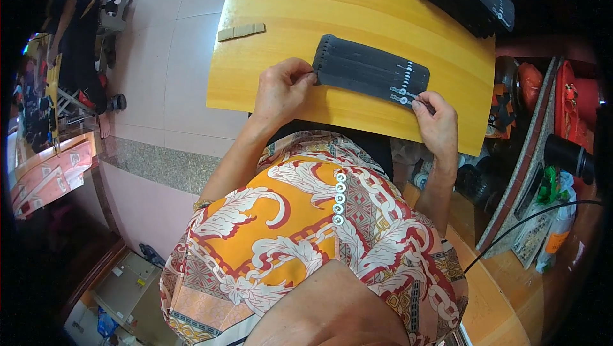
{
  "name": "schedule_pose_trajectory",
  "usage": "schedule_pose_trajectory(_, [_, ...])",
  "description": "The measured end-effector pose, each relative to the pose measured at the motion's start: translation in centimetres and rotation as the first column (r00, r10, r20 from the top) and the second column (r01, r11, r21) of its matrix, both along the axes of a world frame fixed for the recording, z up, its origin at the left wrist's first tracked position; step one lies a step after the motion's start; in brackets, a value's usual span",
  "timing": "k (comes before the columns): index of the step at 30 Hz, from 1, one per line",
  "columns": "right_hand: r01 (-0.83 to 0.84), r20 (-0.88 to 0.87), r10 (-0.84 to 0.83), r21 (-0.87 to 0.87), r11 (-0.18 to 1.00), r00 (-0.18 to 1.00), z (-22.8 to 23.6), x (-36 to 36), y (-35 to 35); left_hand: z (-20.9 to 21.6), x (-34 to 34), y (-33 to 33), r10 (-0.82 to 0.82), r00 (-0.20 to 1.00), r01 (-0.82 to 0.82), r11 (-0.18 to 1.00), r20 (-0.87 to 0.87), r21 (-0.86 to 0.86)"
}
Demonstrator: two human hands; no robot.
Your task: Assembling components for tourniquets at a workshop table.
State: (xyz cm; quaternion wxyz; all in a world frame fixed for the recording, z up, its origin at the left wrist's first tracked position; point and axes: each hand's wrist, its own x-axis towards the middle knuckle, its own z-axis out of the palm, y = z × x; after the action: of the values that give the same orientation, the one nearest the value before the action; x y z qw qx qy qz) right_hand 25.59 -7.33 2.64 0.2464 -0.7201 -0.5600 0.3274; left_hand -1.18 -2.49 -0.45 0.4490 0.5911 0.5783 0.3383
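Black straps (370, 70) pinched by both hands.

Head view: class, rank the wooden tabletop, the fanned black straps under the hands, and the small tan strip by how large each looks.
1. Wooden tabletop, largest.
2. Fanned black straps, held at each end by the left hand and right hand.
3. Tan strip, smallest.

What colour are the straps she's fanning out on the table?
Dark grey to black straps, with small pale round fittings near the right hand; seen in the head view.
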Motion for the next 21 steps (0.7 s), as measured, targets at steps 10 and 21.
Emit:
schedule_pose_trajectory(10, [0.051, -0.022, -0.050, 0.033, 0.998, 0.998, -1.4, 0.5, 0.2, -0.2, 0.5, 0.6, 0.040, 0.984, -0.037, 0.999, -0.171, 0.025])
schedule_pose_trajectory(21, [0.100, -0.053, -0.097, 0.053, 0.994, 0.994, -2.0, 0.5, 0.6, -0.7, 0.2, 0.6, 0.080, 0.983, -0.080, 0.997, -0.167, 0.010])
